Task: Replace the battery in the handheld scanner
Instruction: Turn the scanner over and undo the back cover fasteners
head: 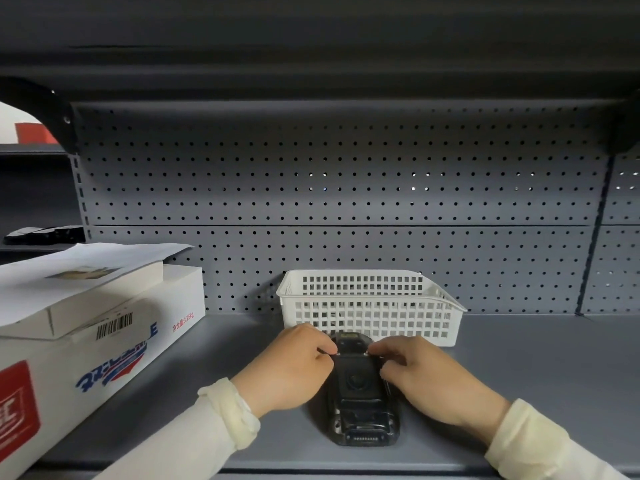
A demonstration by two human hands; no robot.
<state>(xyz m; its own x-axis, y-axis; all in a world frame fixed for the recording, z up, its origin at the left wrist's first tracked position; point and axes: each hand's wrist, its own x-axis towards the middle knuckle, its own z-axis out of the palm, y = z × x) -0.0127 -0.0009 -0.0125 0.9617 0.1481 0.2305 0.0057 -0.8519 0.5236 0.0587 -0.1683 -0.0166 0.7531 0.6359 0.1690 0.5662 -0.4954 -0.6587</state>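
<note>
Cream sleeves (221, 431) at the bottom edge, then both hands on the scanner (362, 403), which lies back-up on the grey shelf (536, 393) just in front of the white basket (372, 303). Left hand (287, 368) curled, thumb and forefinger pinching at the left upper corner of the battery cover (356, 379); right hand (426, 379) mirrors it on the right corner. I read this as working the two latches at the cover's top edge; can't tell if the cover is coming off or being seated. To do it well I'd squeeze both latches together evenly, keep the body flat on the shelf, and lift the cover straight rather than prying one side, which could crack a tab. Contact row visible at the scanner's near end; no brand legible on it. Left, a white carton (104, 341) with a barcode label, blue lettering ending in "E", a red block, and small red Chinese text with a weight in kg, too blurred to trust. Loose paper (69, 268) on top. Pegboard (346, 188) behind.
</note>
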